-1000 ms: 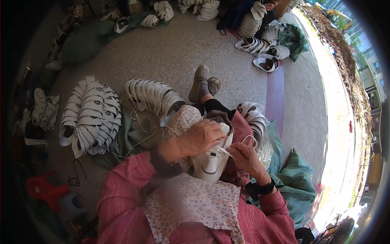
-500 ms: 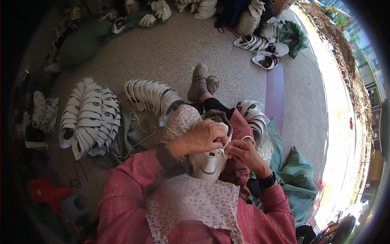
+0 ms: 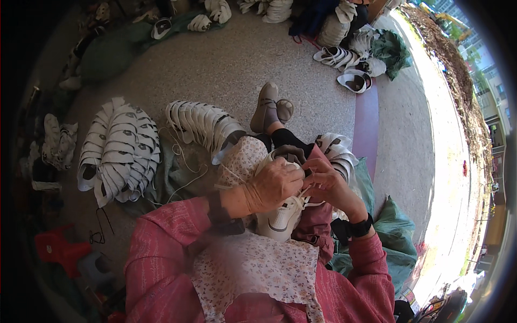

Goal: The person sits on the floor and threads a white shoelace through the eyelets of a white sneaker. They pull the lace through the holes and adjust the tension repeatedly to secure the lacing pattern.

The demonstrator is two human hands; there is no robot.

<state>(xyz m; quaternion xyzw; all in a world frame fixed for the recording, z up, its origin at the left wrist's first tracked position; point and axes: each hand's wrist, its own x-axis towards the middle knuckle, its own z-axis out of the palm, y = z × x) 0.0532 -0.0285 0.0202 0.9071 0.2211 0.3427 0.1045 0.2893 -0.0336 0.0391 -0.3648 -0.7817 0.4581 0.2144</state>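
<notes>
Left hand [image 3: 274, 185]: back up, wrist low, fingers curled in over the shoe's lacing area; tips hidden, can't tell what they grip
Right hand [image 3: 331, 185]: just beside the left, coming in from the right, fingers bent and spread; can't tell if anything is pinched
Shoe [image 3: 277, 222]: white, under both hands in the lap, toe toward the body; lap likely acts as bench, putting the lacing area within reach of both
Lace [image 3: 314, 205]: white, loose part just below right fingertips, on the shoe's side
Apron [image 3: 253, 261]: floral, below left hand, probably shields clothing
Green sack [image 3: 396, 229]: right of right hand, slumped
Right stack [image 3: 335, 148]: white uppers, just beyond right hand
Middle row [image 3: 202, 125]: uppers beyond left hand, nested, presumably to save room
Big stack [image 3: 121, 151]: farther left of left hand, nested likewise
</notes>
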